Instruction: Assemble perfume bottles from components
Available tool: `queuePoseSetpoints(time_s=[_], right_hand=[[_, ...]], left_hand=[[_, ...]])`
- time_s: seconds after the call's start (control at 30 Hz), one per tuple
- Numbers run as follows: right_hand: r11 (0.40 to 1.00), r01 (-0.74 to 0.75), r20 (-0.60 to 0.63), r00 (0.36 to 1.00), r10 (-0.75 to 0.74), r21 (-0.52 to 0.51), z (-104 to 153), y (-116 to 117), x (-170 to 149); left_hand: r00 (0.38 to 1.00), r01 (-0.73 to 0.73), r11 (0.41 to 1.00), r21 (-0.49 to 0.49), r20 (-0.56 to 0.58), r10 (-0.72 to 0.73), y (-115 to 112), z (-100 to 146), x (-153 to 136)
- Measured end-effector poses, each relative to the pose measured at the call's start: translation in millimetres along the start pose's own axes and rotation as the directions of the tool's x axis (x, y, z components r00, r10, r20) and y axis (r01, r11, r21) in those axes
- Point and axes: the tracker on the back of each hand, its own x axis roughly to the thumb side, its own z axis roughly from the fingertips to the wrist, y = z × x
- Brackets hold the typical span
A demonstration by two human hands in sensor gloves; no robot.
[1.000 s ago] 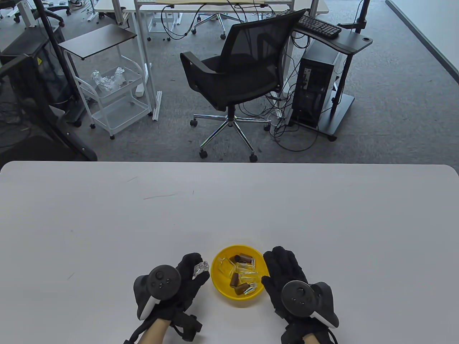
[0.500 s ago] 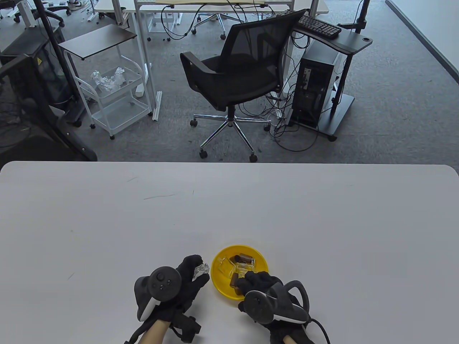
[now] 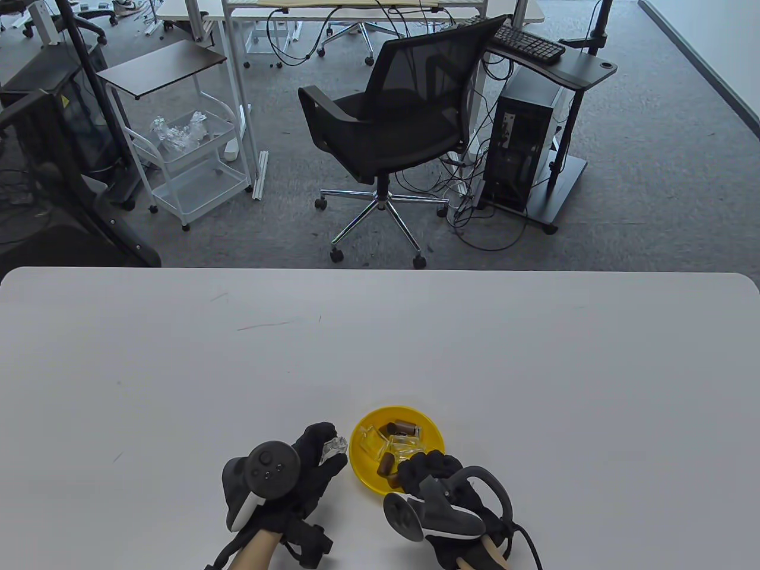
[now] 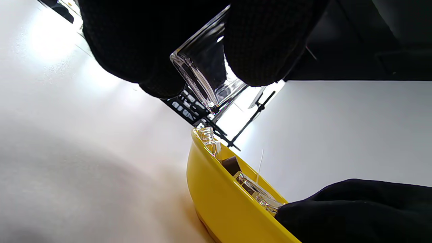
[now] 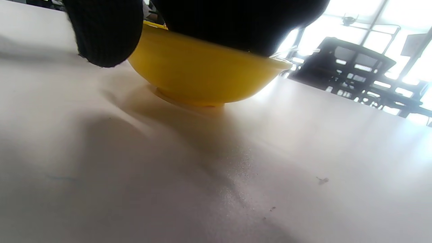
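A yellow bowl (image 3: 431, 427) near the table's front edge holds clear glass bottles (image 3: 396, 444) and brown caps (image 3: 405, 427). My left hand (image 3: 320, 454) is just left of the bowl and pinches a clear glass perfume bottle (image 3: 332, 448) between its fingertips; in the left wrist view the bottle (image 4: 206, 72) hangs between two fingers above the bowl's rim (image 4: 216, 189). My right hand (image 3: 424, 469) reaches over the bowl's near rim with fingers curled among the parts. What the fingers hold is hidden. The right wrist view shows only the bowl's outside (image 5: 199, 77) under my fingers (image 5: 104, 30).
The white table (image 3: 534, 368) stretches far behind and to both sides of the bowl. A black office chair (image 3: 392, 119) and a computer stand (image 3: 528, 136) are on the floor beyond the table's far edge.
My right hand has moved from the bowl's right side to its near rim and curled its fingers into the parts. My left hand has kept the glass bottle nearly still.
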Motion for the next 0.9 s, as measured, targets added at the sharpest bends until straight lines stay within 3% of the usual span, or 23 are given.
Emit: queuePoseSetpoints(time_s=[0.43,0.9], right_hand=[[0.999,-0.003,0.009,1.0,0.002,0.048,-10.4,-6.1,-3.2],[0.986,0.105,-0.005,0.994,-0.105,0.128,-20.3,-12.0,-12.9]], left_hand=[[1.0,0.004,1.0,-0.009,-0.002,-0.004,0.0,0.4,-0.4],[1.0,0.018,1.0,-0.022,0.011,-0.018,-3.1,1.5,1.3]])
